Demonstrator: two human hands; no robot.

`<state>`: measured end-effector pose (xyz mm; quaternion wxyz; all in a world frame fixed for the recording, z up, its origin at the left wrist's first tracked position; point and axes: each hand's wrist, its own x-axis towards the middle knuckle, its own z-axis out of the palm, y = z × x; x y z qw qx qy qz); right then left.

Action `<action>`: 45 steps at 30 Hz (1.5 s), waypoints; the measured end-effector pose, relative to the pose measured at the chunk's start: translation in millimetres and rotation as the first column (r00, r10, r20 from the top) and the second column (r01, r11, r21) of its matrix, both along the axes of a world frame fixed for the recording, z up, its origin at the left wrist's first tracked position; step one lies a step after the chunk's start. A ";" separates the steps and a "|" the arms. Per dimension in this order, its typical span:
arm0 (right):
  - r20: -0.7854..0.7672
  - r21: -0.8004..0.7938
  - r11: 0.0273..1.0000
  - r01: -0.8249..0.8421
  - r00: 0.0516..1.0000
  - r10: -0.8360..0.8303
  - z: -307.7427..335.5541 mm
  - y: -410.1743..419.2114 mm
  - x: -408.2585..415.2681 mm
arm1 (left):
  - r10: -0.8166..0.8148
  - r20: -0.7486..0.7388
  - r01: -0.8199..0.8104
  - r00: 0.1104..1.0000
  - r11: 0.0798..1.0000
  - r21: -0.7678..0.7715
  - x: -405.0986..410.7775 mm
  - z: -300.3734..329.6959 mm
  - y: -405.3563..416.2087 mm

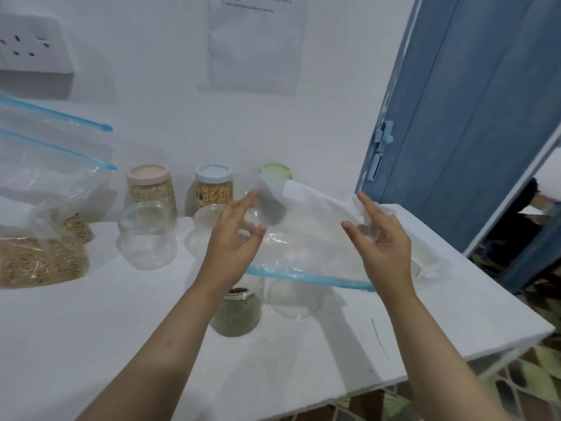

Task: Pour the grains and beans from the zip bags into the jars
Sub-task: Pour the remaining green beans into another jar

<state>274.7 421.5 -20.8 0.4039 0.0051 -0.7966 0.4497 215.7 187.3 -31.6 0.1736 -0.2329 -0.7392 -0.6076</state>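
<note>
Head view: both hands, left hand and right hand, hold the emptied zip bag mid-frame, fingers loosely curled on it, mouth down over the green-filled jar, presumably to shake out stragglers.

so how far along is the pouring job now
Done: two lidded jars at the back hold grains, and an open jar holds green beans. In hand: both hands hold an empty zip bag. Left: the grain bag and empty jars.
</note>
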 end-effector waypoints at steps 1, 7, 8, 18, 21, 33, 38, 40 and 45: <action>0.039 0.015 1.000 0.010 0.999 -0.011 -0.3 8.0 -1.1 | -0.026 0.042 0.025 0.999 0.999 0.030 -0.2 0.4 7.8; 0.362 -0.020 0.999 -0.047 0.931 0.051 5.1 86.6 -29.3 | -0.094 0.095 0.081 0.991 0.988 0.129 -17.8 -4.2 71.4; 0.427 -0.005 0.996 -0.088 0.901 0.082 3.1 103.7 -34.0 | -0.066 0.124 0.046 0.990 0.986 0.162 -20.3 -6.6 84.6; 0.329 0.304 0.893 -0.332 0.916 0.229 -39.4 209.3 -70.1 | 0.026 0.452 -0.320 0.892 0.743 0.588 -38.8 -8.1 170.4; 0.262 0.290 0.873 -0.392 0.910 0.321 -29.1 204.5 -79.7 | -0.009 0.484 -0.357 0.875 0.663 0.658 -36.1 4.8 173.7; -0.012 -0.493 0.760 -0.423 0.877 0.480 53.1 157.5 -93.7 | 0.076 0.278 -0.234 0.958 0.767 0.598 -39.1 41.8 173.9; 0.178 -0.618 0.738 -0.271 0.866 0.467 39.6 165.9 -111.5 | 0.187 0.138 -0.226 0.973 0.894 0.387 -44.1 12.8 177.9; 0.228 -0.642 0.739 -0.206 0.868 0.441 25.9 171.6 -113.3 | 0.250 0.071 -0.260 0.966 0.928 0.266 -42.9 -6.9 180.4; 0.311 -0.679 0.727 -0.102 0.857 0.411 -11.6 177.2 -111.7 | 0.375 0.115 -0.381 0.920 0.923 0.041 -52.8 -52.7 178.2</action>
